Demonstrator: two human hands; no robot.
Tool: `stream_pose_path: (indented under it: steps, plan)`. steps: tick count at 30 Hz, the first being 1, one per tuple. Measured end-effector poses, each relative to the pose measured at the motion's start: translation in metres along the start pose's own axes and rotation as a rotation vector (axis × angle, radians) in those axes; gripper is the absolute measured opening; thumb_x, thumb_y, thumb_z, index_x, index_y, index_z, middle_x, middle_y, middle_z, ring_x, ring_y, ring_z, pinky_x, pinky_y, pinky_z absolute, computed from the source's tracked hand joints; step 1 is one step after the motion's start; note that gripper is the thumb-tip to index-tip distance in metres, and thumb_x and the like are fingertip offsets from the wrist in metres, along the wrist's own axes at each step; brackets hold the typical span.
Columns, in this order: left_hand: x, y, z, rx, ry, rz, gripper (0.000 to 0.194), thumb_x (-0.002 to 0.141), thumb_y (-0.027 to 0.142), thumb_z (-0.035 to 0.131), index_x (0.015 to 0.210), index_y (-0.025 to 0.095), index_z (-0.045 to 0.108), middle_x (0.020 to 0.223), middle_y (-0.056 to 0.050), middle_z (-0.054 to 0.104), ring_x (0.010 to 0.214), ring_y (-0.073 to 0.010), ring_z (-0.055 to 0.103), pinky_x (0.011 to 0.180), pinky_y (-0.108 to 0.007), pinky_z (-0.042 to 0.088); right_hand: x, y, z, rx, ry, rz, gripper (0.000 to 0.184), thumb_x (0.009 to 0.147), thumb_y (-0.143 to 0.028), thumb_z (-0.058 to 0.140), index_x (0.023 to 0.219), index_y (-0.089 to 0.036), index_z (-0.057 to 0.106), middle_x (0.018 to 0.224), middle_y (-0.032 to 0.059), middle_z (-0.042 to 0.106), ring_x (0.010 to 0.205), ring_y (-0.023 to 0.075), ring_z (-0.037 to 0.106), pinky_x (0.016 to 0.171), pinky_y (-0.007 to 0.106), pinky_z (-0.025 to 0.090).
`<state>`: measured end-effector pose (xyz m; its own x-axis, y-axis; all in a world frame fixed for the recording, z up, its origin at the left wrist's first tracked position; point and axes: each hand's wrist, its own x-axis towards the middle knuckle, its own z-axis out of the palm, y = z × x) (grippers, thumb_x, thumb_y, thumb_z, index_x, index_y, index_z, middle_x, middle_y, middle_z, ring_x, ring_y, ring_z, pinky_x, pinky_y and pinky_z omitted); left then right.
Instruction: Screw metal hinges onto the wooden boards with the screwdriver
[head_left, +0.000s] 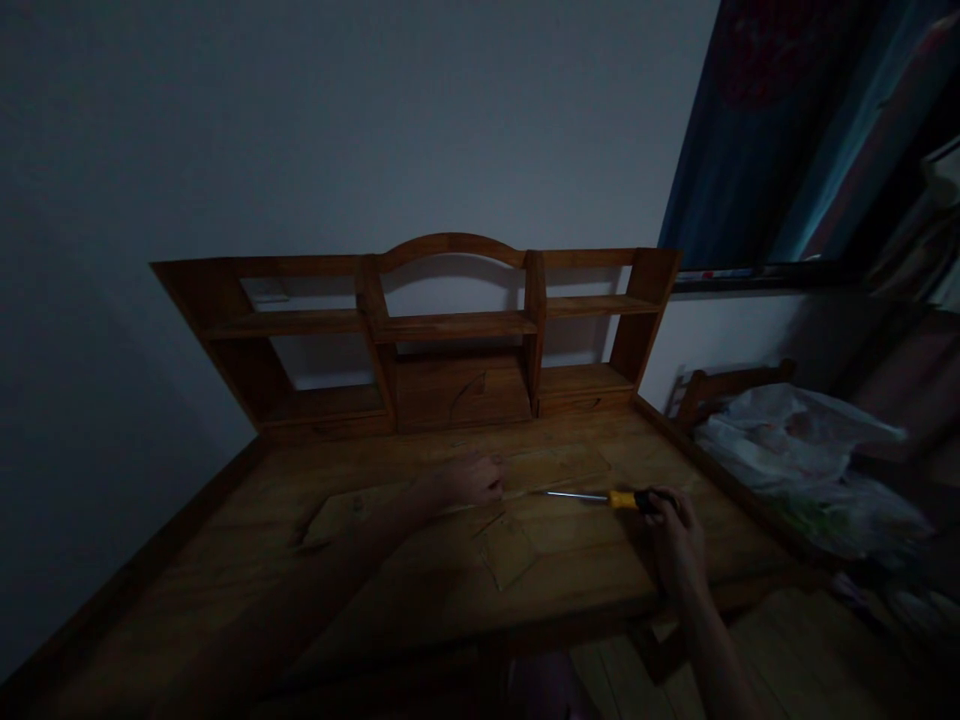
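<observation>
My right hand [675,530] is closed around the black end of the handle of a screwdriver [619,498]. Its yellow collar and thin metal shaft point left, low over the wooden desk top [585,570]. My left hand [476,478] reaches across the desk with its fingers curled in; what they hold, if anything, is too dark to see. Beneath the left wrist and forearm lies a flat pale wooden piece [349,510]. Between my hands and nearer to me is a small angular flat piece [508,552]. The screwdriver's tip is a short way right of my left hand.
A wooden shelf unit [454,327] with several compartments stands at the back of the desk against the wall. To the right, filled plastic bags [802,440] rest by a wooden chair back [731,388]. A dark curtain [735,170] hangs above them. The room is dim.
</observation>
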<state>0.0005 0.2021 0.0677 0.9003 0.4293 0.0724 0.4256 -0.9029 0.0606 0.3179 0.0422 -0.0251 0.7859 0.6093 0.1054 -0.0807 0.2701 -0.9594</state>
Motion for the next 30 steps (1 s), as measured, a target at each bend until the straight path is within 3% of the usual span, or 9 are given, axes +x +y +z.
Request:
stream_pose_path:
  steps: [5,9,14,17,22,25,30]
  plan:
    - [0.005,-0.004,-0.028,-0.007,0.018,-0.094,0.021,0.093,0.028,0.044,0.098,0.018,0.062,0.094,-0.006,0.068,0.078,-0.0178,0.061,0.07,-0.027,0.043,0.004,0.005,-0.002,-0.015,0.006,-0.011,0.038,0.065,-0.043,0.077,0.096,-0.022,0.067,0.096,0.0007,0.062,0.08,0.015,0.057,0.06,0.022,0.042]
    - [0.004,-0.036,-0.039,-0.107,0.124,-0.198,0.021,0.095,0.03,0.042,0.098,0.019,0.06,0.098,-0.005,0.066,0.086,-0.0182,0.059,0.077,-0.027,0.042,0.004,0.006,-0.004,-0.02,-0.012,-0.012,0.038,0.065,-0.041,0.078,0.097,-0.022,0.068,0.095,0.0007,0.062,0.077,0.0141,0.056,0.059,0.022,0.041]
    - [-0.009,-0.088,-0.009,-0.203,0.138,-0.376,0.018,0.091,0.024,0.045,0.092,0.018,0.062,0.097,-0.006,0.067,0.086,-0.0176,0.061,0.078,-0.027,0.045,0.005,0.009,-0.003,0.003,-0.017,-0.003,0.041,0.064,-0.043,0.08,0.097,-0.022,0.067,0.096,0.0009,0.062,0.078,0.0151,0.057,0.059,0.022,0.043]
    - [-0.018,-0.104,0.015,-0.238,0.142,-0.461,0.018,0.089,0.019,0.045,0.092,0.016,0.063,0.094,-0.007,0.068,0.087,-0.0174,0.063,0.077,-0.026,0.047,0.008,0.012,-0.003,0.023,-0.003,0.009,0.045,0.062,-0.048,0.08,0.097,-0.023,0.066,0.095,-0.0002,0.062,0.074,0.0137,0.057,0.056,0.021,0.042]
    - [-0.029,-0.11,0.034,-0.297,0.154,-0.507,0.018,0.088,0.015,0.046,0.089,0.015,0.064,0.091,-0.006,0.068,0.083,-0.0162,0.063,0.075,-0.025,0.048,0.009,0.012,-0.003,0.026,-0.004,0.022,0.046,0.061,-0.048,0.081,0.097,-0.022,0.067,0.094,0.0,0.064,0.074,0.0143,0.058,0.057,0.021,0.043]
    - [-0.03,-0.108,0.031,-0.33,0.177,-0.482,0.016,0.089,0.02,0.049,0.091,0.014,0.064,0.095,-0.007,0.068,0.086,-0.0165,0.063,0.078,-0.026,0.049,0.007,0.01,-0.003,0.019,-0.001,0.039,0.048,0.061,-0.048,0.081,0.099,-0.023,0.067,0.095,-0.0001,0.065,0.073,0.0144,0.058,0.057,0.022,0.043]
    - [-0.031,-0.086,0.026,-0.426,0.223,-0.36,0.026,0.093,0.029,0.052,0.113,0.016,0.062,0.111,-0.008,0.066,0.098,-0.0163,0.062,0.086,-0.028,0.05,0.007,0.01,-0.005,0.007,-0.018,0.066,0.049,0.063,-0.049,0.081,0.102,-0.023,0.067,0.094,-0.0001,0.064,0.071,0.0134,0.057,0.057,0.021,0.043]
